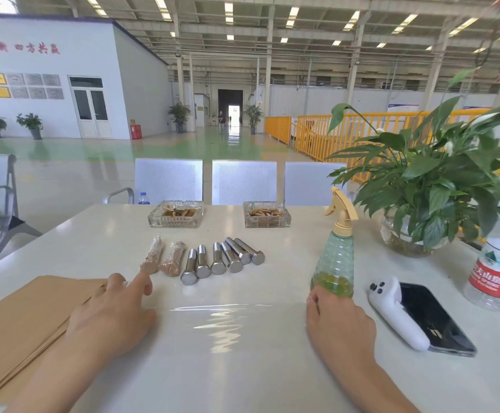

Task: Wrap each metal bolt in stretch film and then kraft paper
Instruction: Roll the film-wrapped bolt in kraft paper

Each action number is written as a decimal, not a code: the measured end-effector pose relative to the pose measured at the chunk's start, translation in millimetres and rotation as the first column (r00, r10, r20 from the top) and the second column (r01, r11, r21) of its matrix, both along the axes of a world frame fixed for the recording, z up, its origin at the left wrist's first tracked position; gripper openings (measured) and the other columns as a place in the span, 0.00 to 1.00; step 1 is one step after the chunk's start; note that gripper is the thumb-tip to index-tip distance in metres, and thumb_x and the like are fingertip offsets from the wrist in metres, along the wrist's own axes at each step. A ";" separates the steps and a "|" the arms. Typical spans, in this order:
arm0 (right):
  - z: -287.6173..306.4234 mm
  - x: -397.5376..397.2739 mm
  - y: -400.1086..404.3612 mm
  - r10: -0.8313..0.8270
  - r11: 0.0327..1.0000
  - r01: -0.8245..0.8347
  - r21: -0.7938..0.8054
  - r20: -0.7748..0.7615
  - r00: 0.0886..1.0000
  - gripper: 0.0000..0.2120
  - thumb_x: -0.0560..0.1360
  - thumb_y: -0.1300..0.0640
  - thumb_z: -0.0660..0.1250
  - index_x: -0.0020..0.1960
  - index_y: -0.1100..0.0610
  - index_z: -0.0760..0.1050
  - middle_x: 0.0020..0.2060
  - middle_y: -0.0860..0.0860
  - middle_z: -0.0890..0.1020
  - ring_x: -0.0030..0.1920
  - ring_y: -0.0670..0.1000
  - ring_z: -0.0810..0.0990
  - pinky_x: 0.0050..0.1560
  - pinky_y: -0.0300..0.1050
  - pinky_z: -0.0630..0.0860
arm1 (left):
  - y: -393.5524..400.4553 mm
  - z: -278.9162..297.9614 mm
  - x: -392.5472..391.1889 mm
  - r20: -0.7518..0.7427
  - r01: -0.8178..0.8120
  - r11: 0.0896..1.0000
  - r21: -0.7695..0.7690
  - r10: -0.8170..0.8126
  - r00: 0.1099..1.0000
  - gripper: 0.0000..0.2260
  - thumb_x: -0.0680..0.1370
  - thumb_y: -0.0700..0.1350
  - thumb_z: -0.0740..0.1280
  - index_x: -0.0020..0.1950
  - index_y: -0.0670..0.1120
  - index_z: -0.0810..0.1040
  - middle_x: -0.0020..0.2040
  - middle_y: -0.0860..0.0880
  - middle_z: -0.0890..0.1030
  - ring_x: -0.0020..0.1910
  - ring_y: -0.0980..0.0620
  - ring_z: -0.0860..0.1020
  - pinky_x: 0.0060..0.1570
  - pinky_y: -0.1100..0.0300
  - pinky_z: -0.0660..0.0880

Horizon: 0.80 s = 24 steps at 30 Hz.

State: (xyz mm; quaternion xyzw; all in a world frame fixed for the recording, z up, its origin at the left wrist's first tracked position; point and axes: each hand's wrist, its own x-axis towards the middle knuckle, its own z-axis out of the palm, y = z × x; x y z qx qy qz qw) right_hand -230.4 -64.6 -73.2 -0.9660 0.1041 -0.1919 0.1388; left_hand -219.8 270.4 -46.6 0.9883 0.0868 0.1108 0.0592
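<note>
Six bare bolts (223, 259) just beyond the stretch film (221, 320) on the bench (242, 368). Left hand (114, 317) and right hand (336, 320) at the film's side edges, fingers relaxed, gripping nothing. Kraft paper (25, 317) left of the film.

We note six bare steel bolts (223, 259) side by side mid-table; two kraft-wrapped bolts (162, 258) just left; clear film sheet (221, 320) flat, nearer than them.

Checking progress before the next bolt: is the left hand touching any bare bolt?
Apart. The head view shows bare table between the left hand and the nearest bare bolt.
</note>
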 end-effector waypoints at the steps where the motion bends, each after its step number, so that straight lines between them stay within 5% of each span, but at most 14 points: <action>1: -0.3 0.1 -0.2 0.001 1.000 -0.001 -0.001 -0.001 1.000 0.09 0.84 0.48 0.52 0.51 0.45 0.70 0.40 0.45 0.78 0.41 0.52 0.79 0.38 0.45 0.70 | 2.8 0.1 0.5 -0.008 0.001 1.000 -0.017 -0.001 1.000 0.13 0.77 0.58 0.60 0.59 0.65 0.61 0.59 0.56 0.67 0.59 0.50 0.71 0.48 0.55 0.71; 9: -2.2 -0.1 -2.5 0.000 1.000 0.000 0.010 0.017 1.000 0.09 0.84 0.49 0.52 0.50 0.46 0.70 0.40 0.45 0.77 0.41 0.52 0.79 0.40 0.45 0.74 | 21.4 14.6 6.3 -0.028 -0.030 0.999 0.027 0.031 0.999 0.14 0.76 0.51 0.65 0.58 0.65 0.67 0.70 0.55 0.66 0.64 0.49 0.68 0.48 0.58 0.72; 12: -2.5 -1.7 -2.1 -0.013 1.000 0.013 -0.011 0.031 0.999 0.09 0.84 0.48 0.52 0.50 0.46 0.70 0.38 0.45 0.76 0.40 0.51 0.79 0.37 0.45 0.71 | 19.6 14.2 4.6 -0.026 -0.011 0.998 0.054 0.013 1.000 0.10 0.78 0.48 0.62 0.54 0.63 0.69 0.65 0.57 0.70 0.58 0.52 0.68 0.42 0.59 0.72; 17: -0.7 -1.3 -0.2 -0.019 0.998 0.017 -0.062 -0.024 1.000 0.05 0.83 0.53 0.54 0.52 0.46 0.68 0.39 0.46 0.77 0.40 0.52 0.79 0.36 0.45 0.69 | 10.8 -2.7 -3.3 -0.002 0.004 0.996 0.088 -0.004 1.000 0.09 0.77 0.59 0.61 0.56 0.61 0.70 0.65 0.59 0.65 0.69 0.52 0.65 0.50 0.56 0.66; 24: 0.2 -0.5 1.6 -0.003 0.993 -0.001 -0.121 -0.030 1.000 0.06 0.83 0.55 0.55 0.57 0.46 0.65 0.46 0.46 0.78 0.42 0.53 0.81 0.36 0.45 0.70 | 12.6 -2.5 -5.5 -0.013 0.017 0.997 0.080 -0.016 1.000 0.12 0.77 0.66 0.61 0.55 0.61 0.69 0.65 0.59 0.64 0.67 0.52 0.64 0.50 0.56 0.64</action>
